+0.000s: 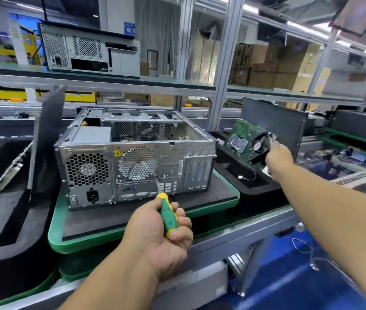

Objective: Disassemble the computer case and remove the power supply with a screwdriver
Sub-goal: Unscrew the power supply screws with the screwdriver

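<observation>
Bare steel computer case (133, 157) at centre on green-rimmed tray (54, 231), top open, power supply (88, 171) seated at its 9 o'clock rear corner. Left hand (162, 238) fisted round screwdriver (167, 214), tip near rear panel. Right hand (278, 156) at 3 o'clock, gripping fan (260, 144) beside motherboard (240, 139). Judged step: parts being set aside; next, supply's rear screws need a squarely seated tip.

We are looking down at the computer case (133, 157) lying open-topped on a green-edged tray (54, 224), its rear panel facing us. Our left hand (166, 233) is gripping the green and yellow screwdriver (166, 213), its tip pointing toward the rear panel. Our right hand (278, 156) is reaching out to the right and holding a black fan (260, 143) against a green circuit board (241, 135)
</observation>
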Demonstrator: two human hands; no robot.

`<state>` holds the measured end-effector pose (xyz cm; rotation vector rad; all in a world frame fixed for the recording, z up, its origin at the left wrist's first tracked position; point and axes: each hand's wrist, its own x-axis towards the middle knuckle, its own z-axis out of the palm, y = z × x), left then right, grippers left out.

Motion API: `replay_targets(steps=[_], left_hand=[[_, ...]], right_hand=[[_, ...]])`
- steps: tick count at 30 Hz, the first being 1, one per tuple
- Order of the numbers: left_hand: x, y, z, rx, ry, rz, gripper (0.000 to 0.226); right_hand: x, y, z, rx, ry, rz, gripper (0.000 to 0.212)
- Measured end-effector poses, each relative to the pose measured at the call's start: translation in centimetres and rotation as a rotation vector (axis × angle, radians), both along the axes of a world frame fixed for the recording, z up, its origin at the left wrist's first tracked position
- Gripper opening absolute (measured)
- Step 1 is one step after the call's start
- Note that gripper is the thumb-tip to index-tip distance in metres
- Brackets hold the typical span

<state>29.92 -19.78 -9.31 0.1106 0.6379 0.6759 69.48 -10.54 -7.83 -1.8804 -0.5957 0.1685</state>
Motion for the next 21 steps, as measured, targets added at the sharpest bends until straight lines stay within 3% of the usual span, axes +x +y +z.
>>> replay_targets(steps=[7,10,13,19,21], left_hand=[[0.3,-0.1,0.2,-0.013,-0.027,0.010,0.023],[0.3,0.0,0.3,-0.012,-0.029,0.012,0.022],[0.3,0.0,0.4,-0.010,-0.023,0.008,0.021],[-0.2,-0.1,0.6,-0.018,-0.016,0.012,0.022],[-0.3,-0.2,0.6,-0.021,-0.012,0.012,0.021]], right_hand=[[-1.0,0.2,-3.6,-0.372,-0.173,0.134,0.035],[-2.4,0.2,-4.1,-0.677,-0.398,0.172,0.038],[-2.7,1.1,-4.2,-0.762,-0.341,0.171,0.038],[-3.5,0.6,-4.1,-0.934,-0.432,0.143,0.029],[-4.3,0.6,-4.5,-0.781,-0.468,0.086,0.026]])
